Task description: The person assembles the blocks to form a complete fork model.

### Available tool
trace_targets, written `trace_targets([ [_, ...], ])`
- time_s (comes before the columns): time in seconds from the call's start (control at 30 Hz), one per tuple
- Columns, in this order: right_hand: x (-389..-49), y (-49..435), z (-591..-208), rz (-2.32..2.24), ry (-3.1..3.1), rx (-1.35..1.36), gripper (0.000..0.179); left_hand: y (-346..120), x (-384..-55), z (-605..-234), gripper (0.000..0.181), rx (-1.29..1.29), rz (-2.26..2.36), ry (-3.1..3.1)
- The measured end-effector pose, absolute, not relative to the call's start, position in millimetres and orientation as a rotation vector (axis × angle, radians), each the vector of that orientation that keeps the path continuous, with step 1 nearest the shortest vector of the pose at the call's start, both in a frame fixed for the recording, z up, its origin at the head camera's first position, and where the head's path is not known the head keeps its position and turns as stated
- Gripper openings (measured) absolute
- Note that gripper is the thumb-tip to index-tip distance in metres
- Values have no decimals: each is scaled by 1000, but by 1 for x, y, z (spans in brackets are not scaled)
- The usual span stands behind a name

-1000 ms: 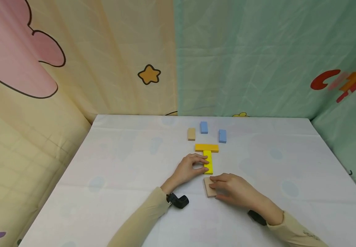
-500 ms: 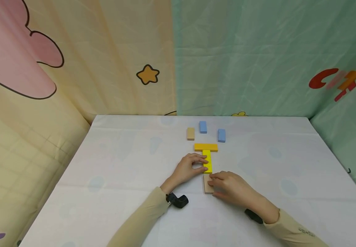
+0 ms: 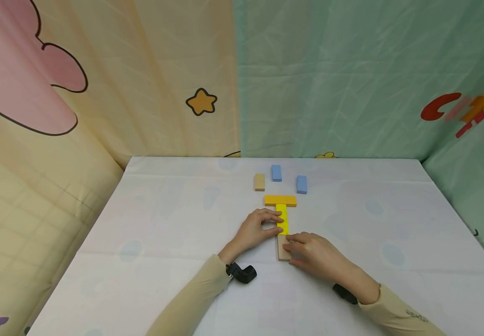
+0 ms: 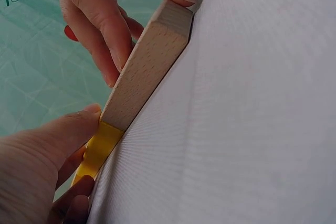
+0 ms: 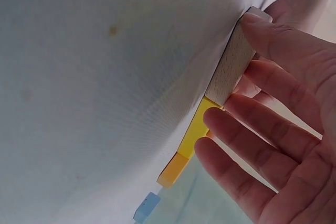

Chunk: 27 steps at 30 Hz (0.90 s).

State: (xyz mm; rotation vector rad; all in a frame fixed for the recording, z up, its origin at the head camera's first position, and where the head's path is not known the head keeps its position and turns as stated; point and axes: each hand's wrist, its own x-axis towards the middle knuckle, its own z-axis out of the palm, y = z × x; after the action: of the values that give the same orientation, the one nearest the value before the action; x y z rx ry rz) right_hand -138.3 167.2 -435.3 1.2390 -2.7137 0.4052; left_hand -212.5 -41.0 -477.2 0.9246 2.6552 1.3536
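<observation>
My left hand (image 3: 251,232) holds a yellow block (image 3: 281,209) from its left side, the thumb near its near end and the fingers farther along. Against that near end lies a plain wooden block (image 3: 283,254), end to end with it. My right hand (image 3: 320,257) grips the wooden block from the right; in the right wrist view its thumb presses the near end of the wood (image 5: 231,69). An orange-yellow block (image 3: 280,201) lies crosswise at the far end of the yellow one, making a T. The left wrist view shows wood (image 4: 142,72) and yellow meeting.
Beyond the T lie a tan block (image 3: 260,182) and two blue blocks, one farther back (image 3: 277,173) and one to the right (image 3: 302,185). A white cloth covers the table (image 3: 162,214). Printed curtains (image 3: 330,79) hang behind it.
My right hand has slid the wooden block away from me and straightened it, closing the gap to the yellow block. The left hand has stayed at the yellow block.
</observation>
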Motion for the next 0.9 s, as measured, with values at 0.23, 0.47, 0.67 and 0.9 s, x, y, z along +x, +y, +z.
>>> trace_targets([
  [0.23, -139, 168, -436, 383, -2707, 1221, 35, -41, -213, -477, 24, 920, 1350, 2652],
  [0.47, -141, 172, -435, 273, -2728, 1221, 33, -40, -213, -478, 21, 932, 1370, 2645],
  [0.67, -143, 174, -436, 320, -2676, 1264, 26, -40, -213, -478, 17, 994, 1385, 2652],
  [0.9, -148, 177, -435, 351, -2680, 1295, 27, -41, -212, -475, 22, 999, 1348, 2652],
])
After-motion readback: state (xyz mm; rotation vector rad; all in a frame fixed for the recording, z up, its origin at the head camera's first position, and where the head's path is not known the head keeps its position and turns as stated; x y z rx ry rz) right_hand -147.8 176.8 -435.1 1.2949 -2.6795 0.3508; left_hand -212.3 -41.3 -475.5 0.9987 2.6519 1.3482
